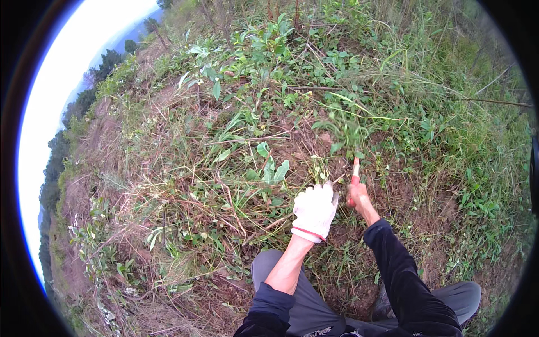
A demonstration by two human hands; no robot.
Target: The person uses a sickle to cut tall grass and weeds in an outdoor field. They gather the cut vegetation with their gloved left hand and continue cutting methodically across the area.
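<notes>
My left hand (315, 210), in a white knit work glove with a red cuff edge, is curled around some thin plant stems (318, 168) low over the slope. Just to its right, my bare right hand (359, 196) grips the red handle of a tool (356, 170). The tool points away from me, and its far end is hidden among green weeds (351, 132), which look blurred. A broad-leaved plant (273, 170) stands left of and beyond the gloved hand.
Cut or dry grass and stalks (202, 206) cover the ground on the left. Bare soil (396, 193) shows at right. Thicker grass (471, 139) grows farther right, with a thin branch (497, 101) across it. My shoe (382, 304) rests on the slope below.
</notes>
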